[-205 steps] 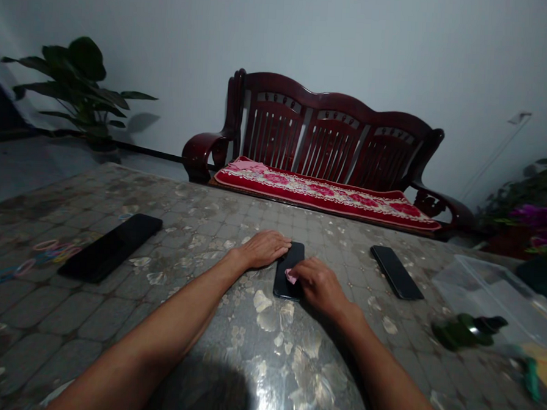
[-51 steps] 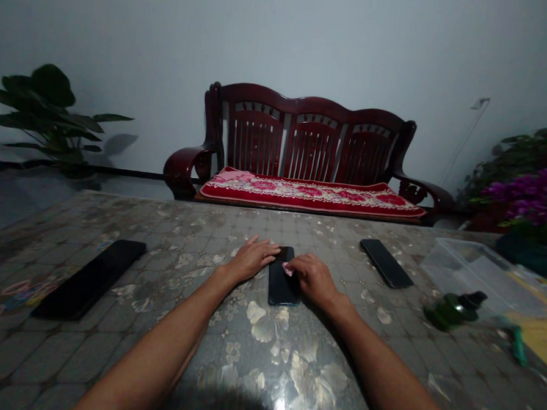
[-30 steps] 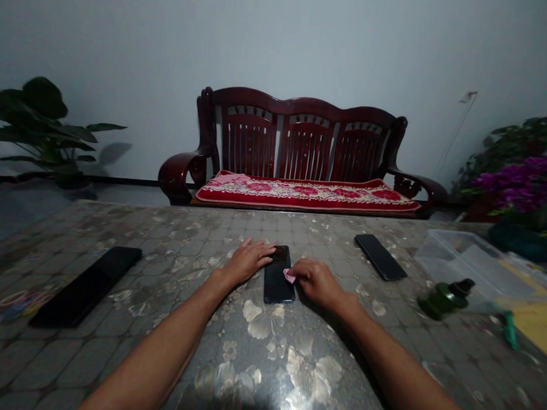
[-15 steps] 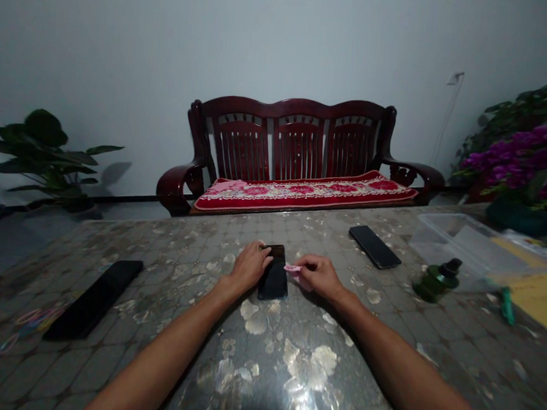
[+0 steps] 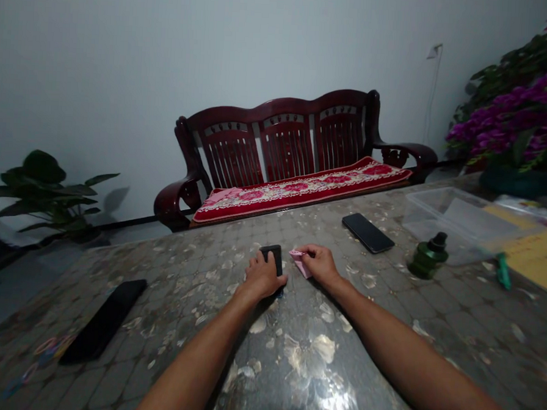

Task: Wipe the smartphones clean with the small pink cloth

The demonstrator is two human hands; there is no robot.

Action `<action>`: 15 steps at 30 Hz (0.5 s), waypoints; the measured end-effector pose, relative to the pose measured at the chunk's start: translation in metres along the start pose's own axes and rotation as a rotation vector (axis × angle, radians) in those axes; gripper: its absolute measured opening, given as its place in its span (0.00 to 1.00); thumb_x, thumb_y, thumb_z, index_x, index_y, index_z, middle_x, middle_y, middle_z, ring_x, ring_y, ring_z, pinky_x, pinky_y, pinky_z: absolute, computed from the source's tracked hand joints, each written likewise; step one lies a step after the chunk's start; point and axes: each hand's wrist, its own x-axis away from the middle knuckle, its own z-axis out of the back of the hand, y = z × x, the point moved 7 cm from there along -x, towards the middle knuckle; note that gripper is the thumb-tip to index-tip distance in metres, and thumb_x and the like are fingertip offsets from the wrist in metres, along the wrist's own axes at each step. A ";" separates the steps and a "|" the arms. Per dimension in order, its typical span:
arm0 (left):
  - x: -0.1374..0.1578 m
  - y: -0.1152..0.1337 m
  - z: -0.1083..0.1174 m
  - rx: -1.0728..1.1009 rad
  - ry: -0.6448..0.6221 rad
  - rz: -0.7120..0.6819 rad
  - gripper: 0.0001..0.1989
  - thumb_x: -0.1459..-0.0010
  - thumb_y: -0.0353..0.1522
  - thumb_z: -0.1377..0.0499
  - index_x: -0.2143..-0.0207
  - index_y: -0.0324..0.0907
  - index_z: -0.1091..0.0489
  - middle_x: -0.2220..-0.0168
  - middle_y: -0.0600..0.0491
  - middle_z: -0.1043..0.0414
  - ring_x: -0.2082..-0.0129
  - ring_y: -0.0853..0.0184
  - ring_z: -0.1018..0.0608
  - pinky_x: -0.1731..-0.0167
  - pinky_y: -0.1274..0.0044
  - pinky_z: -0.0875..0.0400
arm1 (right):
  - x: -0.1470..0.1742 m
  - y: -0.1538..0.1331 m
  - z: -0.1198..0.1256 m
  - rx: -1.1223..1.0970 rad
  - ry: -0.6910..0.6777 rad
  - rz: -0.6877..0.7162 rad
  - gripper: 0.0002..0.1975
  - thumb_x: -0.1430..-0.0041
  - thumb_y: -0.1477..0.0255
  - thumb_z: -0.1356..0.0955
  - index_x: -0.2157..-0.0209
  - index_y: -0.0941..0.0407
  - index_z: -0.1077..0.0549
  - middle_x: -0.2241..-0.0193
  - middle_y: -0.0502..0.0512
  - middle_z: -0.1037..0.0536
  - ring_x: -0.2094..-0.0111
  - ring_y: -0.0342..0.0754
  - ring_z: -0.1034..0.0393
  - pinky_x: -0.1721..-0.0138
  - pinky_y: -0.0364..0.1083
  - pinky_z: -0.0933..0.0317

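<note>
Your left hand [image 5: 263, 278] covers the middle phone [image 5: 278, 260] on the table [image 5: 195, 299], its grip unclear, while your right hand [image 5: 323, 264] pinches a pink cloth [image 5: 303, 265] just off the phone's right edge, with open room toward the green bottle [image 5: 428, 259].

The cloth [image 5: 303, 268] you are pinching is showing pink; the phone [image 5: 278, 258] you are covering is showing black. Before you, the table [image 5: 302, 353] is displaying a grey grid with pale floral patterning. You are seeing a dark green bottle [image 5: 427, 262] with a black top [image 5: 438, 240], a deep reddish-brown bench [image 5: 283, 107], and a red runner [image 5: 302, 188] carrying pink and cream florals.
</note>
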 end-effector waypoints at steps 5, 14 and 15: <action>-0.003 -0.001 0.002 0.052 -0.043 -0.007 0.43 0.50 0.35 0.36 0.33 0.35 0.46 0.31 0.27 0.52 0.36 0.35 0.38 0.44 0.58 0.39 | 0.000 0.000 -0.002 0.018 0.005 -0.025 0.12 0.52 0.74 0.34 0.69 0.56 0.17 0.73 0.51 0.18 0.72 0.48 0.25 0.72 0.41 0.37; -0.017 -0.024 0.015 0.429 -0.068 -0.086 0.45 0.63 0.29 0.36 0.38 0.35 0.38 0.44 0.38 0.29 0.45 0.46 0.27 0.50 0.68 0.32 | -0.001 -0.013 -0.001 0.006 0.048 -0.024 0.13 0.51 0.76 0.34 0.69 0.55 0.17 0.72 0.50 0.17 0.70 0.48 0.25 0.67 0.42 0.34; -0.016 -0.026 0.016 0.518 -0.091 -0.113 0.44 0.63 0.29 0.36 0.38 0.35 0.38 0.48 0.41 0.26 0.49 0.49 0.24 0.54 0.70 0.29 | -0.001 -0.016 -0.003 0.000 0.049 -0.016 0.12 0.51 0.75 0.33 0.69 0.55 0.17 0.72 0.50 0.17 0.69 0.48 0.25 0.66 0.42 0.33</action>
